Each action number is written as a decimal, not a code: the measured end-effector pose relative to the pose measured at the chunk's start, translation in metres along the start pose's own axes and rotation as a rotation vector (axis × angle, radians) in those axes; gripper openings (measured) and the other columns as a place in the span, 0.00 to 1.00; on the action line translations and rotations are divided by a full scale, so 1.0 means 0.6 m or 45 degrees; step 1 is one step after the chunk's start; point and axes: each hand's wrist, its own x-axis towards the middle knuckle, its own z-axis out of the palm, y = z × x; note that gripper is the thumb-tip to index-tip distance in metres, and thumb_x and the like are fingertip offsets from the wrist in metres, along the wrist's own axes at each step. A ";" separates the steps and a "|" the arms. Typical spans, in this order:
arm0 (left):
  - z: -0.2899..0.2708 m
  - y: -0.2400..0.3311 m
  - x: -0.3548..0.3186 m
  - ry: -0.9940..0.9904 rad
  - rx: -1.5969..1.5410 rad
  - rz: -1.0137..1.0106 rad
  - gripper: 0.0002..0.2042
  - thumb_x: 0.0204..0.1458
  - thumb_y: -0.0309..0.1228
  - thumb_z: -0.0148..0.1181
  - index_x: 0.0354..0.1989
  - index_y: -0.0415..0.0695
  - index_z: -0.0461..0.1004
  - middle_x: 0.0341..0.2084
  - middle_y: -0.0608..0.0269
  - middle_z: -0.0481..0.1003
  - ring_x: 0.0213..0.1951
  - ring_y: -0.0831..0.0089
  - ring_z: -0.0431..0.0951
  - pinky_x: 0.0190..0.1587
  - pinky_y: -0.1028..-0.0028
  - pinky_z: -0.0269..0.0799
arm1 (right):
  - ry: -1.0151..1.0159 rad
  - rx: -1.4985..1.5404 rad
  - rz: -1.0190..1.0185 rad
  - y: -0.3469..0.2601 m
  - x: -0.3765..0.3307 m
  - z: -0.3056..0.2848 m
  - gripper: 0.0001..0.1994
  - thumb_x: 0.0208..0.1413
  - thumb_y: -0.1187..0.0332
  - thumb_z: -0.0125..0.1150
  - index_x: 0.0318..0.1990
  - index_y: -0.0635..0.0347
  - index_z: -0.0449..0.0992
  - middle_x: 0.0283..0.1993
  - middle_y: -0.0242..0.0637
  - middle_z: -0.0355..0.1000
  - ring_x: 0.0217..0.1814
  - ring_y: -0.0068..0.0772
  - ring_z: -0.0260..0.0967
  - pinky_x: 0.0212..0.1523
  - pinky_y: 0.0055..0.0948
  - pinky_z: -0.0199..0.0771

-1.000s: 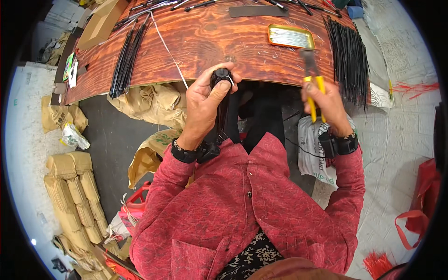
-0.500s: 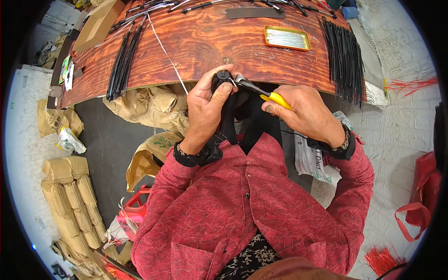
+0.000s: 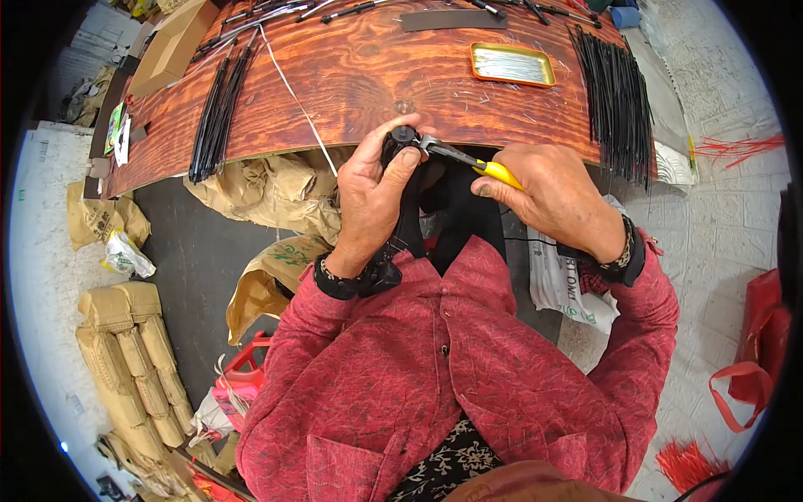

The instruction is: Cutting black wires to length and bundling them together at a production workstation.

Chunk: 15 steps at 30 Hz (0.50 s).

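Close to the table's front edge, my left hand (image 3: 373,186) is wrapped round a black piece with a round, flat end (image 3: 405,135). Its thumb presses on the near side; the lower part of the piece is hidden by the fingers and dark clothing. My right hand (image 3: 552,191) grips a pair of pliers (image 3: 456,155) with yellow handles. The metal jaws meet the right side of the black piece, beside my left thumb tip. What lies between the jaws is too small to make out.
On the wooden table (image 3: 368,84) are a yellow tin of thin silvery wires (image 3: 512,65), bundles of black rods (image 3: 615,109) at right and left, and an open cardboard box (image 3: 174,46). Crumpled brown paper (image 3: 268,191) hangs below the edge. Wrapped packages (image 3: 134,360) lie at left.
The pliers have turned slightly, and their jaws have moved in against the black piece. A short pale wire seen by the jaws before no longer shows clearly. My left hand keeps its hold.
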 end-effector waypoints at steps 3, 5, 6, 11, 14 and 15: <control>0.002 0.002 0.000 0.010 -0.022 -0.032 0.19 0.61 0.25 0.57 0.59 0.35 0.68 0.47 0.57 0.77 0.46 0.77 0.76 0.53 0.77 0.71 | 0.027 -0.097 -0.055 0.004 0.005 -0.003 0.20 0.59 0.53 0.60 0.28 0.63 0.72 0.22 0.45 0.71 0.25 0.48 0.72 0.26 0.42 0.67; 0.000 0.002 0.000 0.006 -0.075 -0.047 0.18 0.61 0.25 0.57 0.59 0.35 0.68 0.47 0.57 0.77 0.46 0.77 0.76 0.53 0.77 0.71 | -0.438 0.678 0.395 0.003 0.014 -0.022 0.19 0.60 0.54 0.59 0.28 0.63 0.71 0.21 0.40 0.71 0.20 0.38 0.71 0.22 0.37 0.67; 0.000 0.002 0.002 -0.005 -0.133 -0.062 0.18 0.60 0.25 0.58 0.59 0.35 0.69 0.47 0.57 0.77 0.46 0.77 0.76 0.53 0.77 0.71 | -0.666 1.064 0.623 0.004 0.017 -0.028 0.19 0.61 0.55 0.59 0.28 0.62 0.70 0.20 0.38 0.71 0.18 0.33 0.71 0.20 0.34 0.67; -0.004 0.000 0.008 -0.053 -0.192 -0.135 0.21 0.57 0.29 0.62 0.57 0.34 0.70 0.47 0.58 0.76 0.49 0.74 0.76 0.54 0.74 0.69 | -0.913 1.513 0.683 0.036 0.008 -0.013 0.15 0.59 0.59 0.61 0.31 0.61 0.67 0.20 0.33 0.71 0.17 0.20 0.68 0.18 0.26 0.67; -0.015 -0.006 0.012 0.007 -0.162 -0.125 0.20 0.58 0.26 0.62 0.58 0.34 0.70 0.46 0.59 0.76 0.46 0.76 0.76 0.53 0.76 0.71 | -0.466 0.736 0.515 0.013 0.000 -0.031 0.16 0.54 0.63 0.68 0.40 0.63 0.69 0.23 0.37 0.72 0.21 0.28 0.72 0.24 0.28 0.71; -0.017 -0.008 0.013 0.034 -0.149 -0.121 0.19 0.58 0.24 0.61 0.58 0.34 0.70 0.45 0.60 0.76 0.45 0.78 0.76 0.52 0.77 0.71 | -0.467 0.739 0.513 0.009 -0.003 -0.027 0.16 0.54 0.63 0.68 0.40 0.63 0.69 0.23 0.37 0.72 0.21 0.28 0.72 0.24 0.28 0.71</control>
